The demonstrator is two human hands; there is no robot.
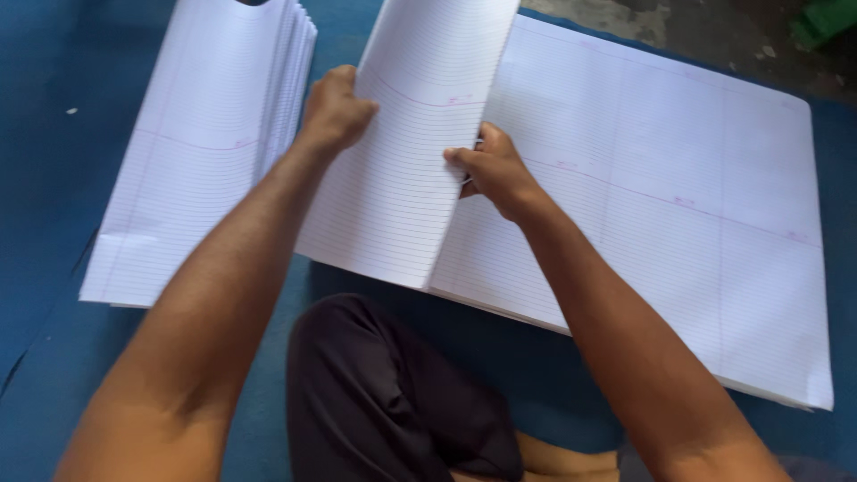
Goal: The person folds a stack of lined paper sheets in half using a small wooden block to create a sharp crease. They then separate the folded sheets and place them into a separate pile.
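Our left hand (335,112) was closed in a grip on the left edge of a folded ruled sheet (402,152), and our right hand (494,170) pinched the same sheet at its fold line, fingers curled under the crease. The sheet stood half lifted, its folded part tilted up over the left side of a flat stack of large ruled sheets (661,205) that lay on a blue mat (54,178). Just to the left lay a pile of folded sheets (214,134), edges fanned. We judged that the fold could go crooked if the edges slipped out of line under the pinch, or that the sheet could crease unevenly or tear. Our dark-trousered knee (384,402) rested near the stack. Beyond the mat showed bare grey floor (705,31) and a green object (826,20) at the corner
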